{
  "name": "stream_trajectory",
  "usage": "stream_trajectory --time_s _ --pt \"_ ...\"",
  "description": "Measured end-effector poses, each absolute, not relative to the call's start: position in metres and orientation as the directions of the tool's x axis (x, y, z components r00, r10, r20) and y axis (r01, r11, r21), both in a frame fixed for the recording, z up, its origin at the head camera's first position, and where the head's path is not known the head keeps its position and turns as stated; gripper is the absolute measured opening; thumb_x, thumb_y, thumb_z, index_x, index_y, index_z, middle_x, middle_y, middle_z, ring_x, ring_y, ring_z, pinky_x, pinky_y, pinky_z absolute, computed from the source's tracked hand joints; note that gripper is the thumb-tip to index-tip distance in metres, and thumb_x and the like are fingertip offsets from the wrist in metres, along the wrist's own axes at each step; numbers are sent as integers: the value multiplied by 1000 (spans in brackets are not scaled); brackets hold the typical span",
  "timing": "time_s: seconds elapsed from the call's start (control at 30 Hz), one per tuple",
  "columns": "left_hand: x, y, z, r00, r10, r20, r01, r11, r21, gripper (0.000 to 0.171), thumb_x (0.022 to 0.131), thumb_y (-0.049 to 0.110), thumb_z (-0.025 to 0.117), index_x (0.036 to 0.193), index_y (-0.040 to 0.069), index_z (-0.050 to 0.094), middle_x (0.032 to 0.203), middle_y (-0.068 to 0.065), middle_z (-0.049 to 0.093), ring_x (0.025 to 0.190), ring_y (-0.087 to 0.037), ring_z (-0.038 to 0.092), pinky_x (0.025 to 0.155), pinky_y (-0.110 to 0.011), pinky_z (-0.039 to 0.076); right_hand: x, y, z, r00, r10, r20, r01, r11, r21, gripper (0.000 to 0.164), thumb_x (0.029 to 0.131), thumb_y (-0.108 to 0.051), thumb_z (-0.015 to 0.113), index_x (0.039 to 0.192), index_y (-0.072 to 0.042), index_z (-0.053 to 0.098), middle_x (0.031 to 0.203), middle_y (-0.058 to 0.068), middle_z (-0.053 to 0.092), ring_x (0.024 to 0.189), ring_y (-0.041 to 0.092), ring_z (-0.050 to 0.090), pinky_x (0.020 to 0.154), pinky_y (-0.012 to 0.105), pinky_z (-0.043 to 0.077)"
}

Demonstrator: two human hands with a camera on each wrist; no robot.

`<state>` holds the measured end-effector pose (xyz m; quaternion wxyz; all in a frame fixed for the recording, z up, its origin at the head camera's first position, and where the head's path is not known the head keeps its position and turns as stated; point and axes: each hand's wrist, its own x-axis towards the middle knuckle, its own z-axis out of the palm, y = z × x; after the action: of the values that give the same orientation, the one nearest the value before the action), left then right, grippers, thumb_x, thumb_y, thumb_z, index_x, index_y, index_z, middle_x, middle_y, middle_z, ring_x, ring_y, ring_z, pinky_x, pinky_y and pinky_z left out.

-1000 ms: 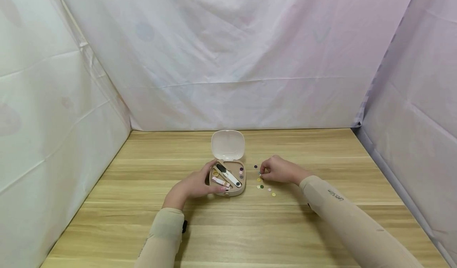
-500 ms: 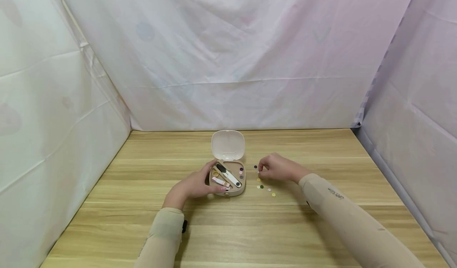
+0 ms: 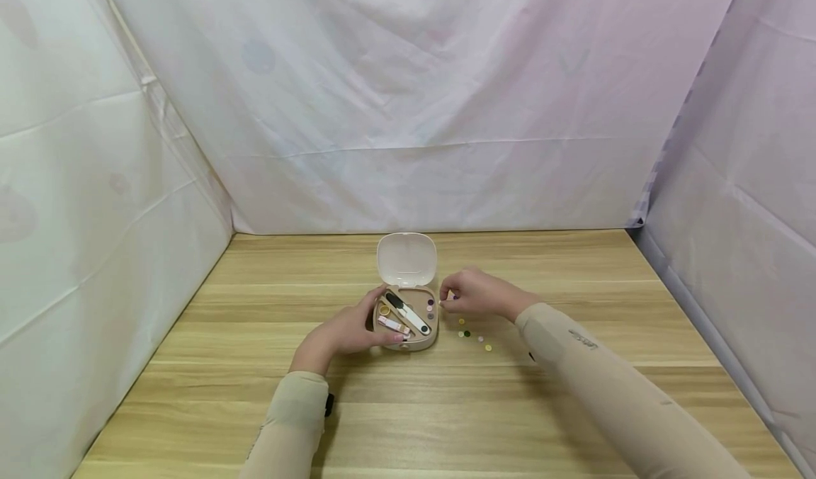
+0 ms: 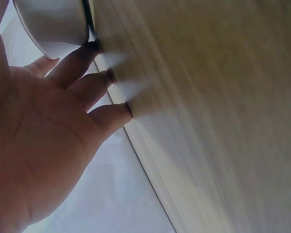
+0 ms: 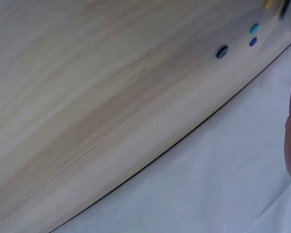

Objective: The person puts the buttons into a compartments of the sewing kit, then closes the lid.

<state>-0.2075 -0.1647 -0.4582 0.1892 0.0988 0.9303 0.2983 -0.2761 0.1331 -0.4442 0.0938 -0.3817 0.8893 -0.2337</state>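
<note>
My left hand (image 3: 347, 330) grips a small beige case (image 3: 416, 346) by its left side, thumb at the front. In the left wrist view, this hand's fingertips (image 4: 117, 116) touch the wooden table beside the case. Its lid (image 3: 406, 259) stands raised at the back. Inside lie a black-and-white slim tool (image 3: 408, 313), a pink-and-white strip (image 3: 393, 325), a yellow ring (image 3: 385, 310) and several buttons (image 3: 431, 316) in the right compartment. Just right of the case, my right hand (image 3: 474, 295) pinches a small pale button (image 3: 442, 302), mostly hidden by the fingers.
Several loose buttons lie right of the case, among them a yellow button (image 3: 489, 348) and a green button (image 3: 467, 334). A dark button (image 5: 222, 52) and a teal button (image 5: 254, 28) show in the right wrist view. White cloth (image 3: 408, 110) surrounds the table (image 3: 287, 266).
My right hand has picked the pale button off the table and moved left with it, to the right edge of the case. The left hand and the case have stayed in place.
</note>
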Motion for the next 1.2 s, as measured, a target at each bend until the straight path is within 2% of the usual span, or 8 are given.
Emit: stream_trajectory --time_s 0.27,0.67,0.97,1.2 --pt "-209 -164 -459 -909 299 -290 75 803 591 116 83 70 81 172 33 17 163 -24 49 146 -43 53 120 -60 45 -277 115 -444 -677 -736 14 -646 584 -491 6 94 -19 76 92 -14 79 63 -12 45 57 1 37 53 18 31" --pt "-208 -165 -460 -909 309 -280 88 799 595 114 84 67 82 172 32 18 161 -25 50 145 -43 54 119 -60 46 -276 99 -443 -643 -766 2 -682 571 -457 9 97 -19 73 90 -15 78 72 -10 65 61 -1 48 60 16 46" --pt "-208 -166 -459 -908 302 -290 79 803 590 115 83 69 81 172 35 17 163 -24 49 147 -42 53 121 -59 44 -276 98 -446 -623 -782 6 -703 556 -444 9 97 -17 73 90 -14 78 67 -11 60 58 -3 45 57 16 43" --pt "-209 -166 -461 -911 307 -277 89 800 594 114 84 67 82 172 33 18 161 -25 50 144 -44 55 118 -60 46 -276 99 -447 -621 -784 9 -704 553 -446 9 97 -17 74 90 -15 78 67 -11 58 58 -2 44 57 16 42"
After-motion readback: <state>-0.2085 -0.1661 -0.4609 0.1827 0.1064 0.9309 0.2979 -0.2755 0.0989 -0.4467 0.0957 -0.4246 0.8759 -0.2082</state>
